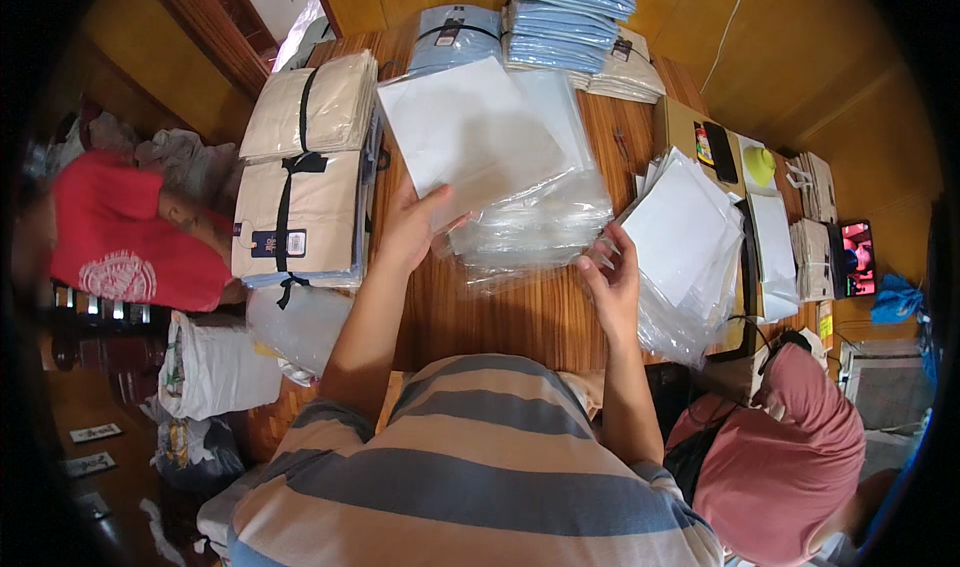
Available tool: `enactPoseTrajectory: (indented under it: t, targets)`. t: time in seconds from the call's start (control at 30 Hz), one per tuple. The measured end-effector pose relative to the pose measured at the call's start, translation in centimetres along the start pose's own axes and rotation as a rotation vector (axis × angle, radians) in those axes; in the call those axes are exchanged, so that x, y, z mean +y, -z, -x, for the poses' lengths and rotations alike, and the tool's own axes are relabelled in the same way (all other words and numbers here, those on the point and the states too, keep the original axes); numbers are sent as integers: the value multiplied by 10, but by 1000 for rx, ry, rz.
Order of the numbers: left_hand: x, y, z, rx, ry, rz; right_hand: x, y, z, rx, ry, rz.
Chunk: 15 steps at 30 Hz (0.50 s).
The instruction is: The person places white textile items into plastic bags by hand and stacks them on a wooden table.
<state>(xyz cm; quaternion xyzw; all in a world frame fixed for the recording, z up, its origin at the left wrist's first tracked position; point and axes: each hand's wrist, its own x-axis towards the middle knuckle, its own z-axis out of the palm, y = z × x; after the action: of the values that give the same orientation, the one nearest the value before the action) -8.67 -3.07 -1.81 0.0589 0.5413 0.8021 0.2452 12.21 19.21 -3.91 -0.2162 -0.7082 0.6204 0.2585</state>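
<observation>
A white sheet point(455, 117), flat and stiff-looking, lies tilted over a stack of clear plastic bags point(535, 229) in front of me. My left hand point(415, 222) grips the sheet's near edge, thumb on top and fingers beneath. At the stack's near right corner, my right hand point(613, 277) has its thumb and fingers closed on the edge of a clear plastic bag. The bags' edges are loose and crinkled, and I cannot make out how many layers the fingers hold. More white sheets in clear bags point(680, 237) lie in a fanned pile right of my right hand.
Strapped stacks of beige folded cloth point(300, 207) stand at left. Blue packed bundles point(565, 27) rise at the back of the wooden table point(460, 327). A phone point(720, 152) lies on a cardboard box at right. People in red point(120, 227) and pink point(775, 467) sit on either side.
</observation>
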Motion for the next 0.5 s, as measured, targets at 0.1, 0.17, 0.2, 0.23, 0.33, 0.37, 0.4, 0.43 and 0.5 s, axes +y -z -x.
enactPoseTrajectory:
  t: [0.1, 0.17, 0.2, 0.23, 0.33, 0.37, 0.4, 0.43, 0.5]
  targets:
    - [17, -7, 22, -46, 23, 53, -18, -5, -10, -169, -92, -410]
    - [23, -4, 30, -59, 67, 88, -21, -4, -18, -171, -131, -376]
    - [25, -2, 33, -93, 99, 103, -21, -5, -21, -171, -150, -359]
    - [27, 0, 36, -126, 129, 122, -23, -8, -23, -101, -38, -119]
    - [25, -5, 48, -108, 180, 150, -36, -14, -23, -96, 111, -284]
    - [24, -9, 51, -81, 189, 156, -40, -13, -23, -137, 129, -276]
    - [25, -11, 53, -88, 184, 141, -43, -10, -24, -178, 147, -269]
    - [24, -14, 55, -98, 183, 128, -46, -8, -22, -215, 163, -259]
    - [23, -16, 59, -132, 173, 111, -50, -8, -18, -174, 126, -256]
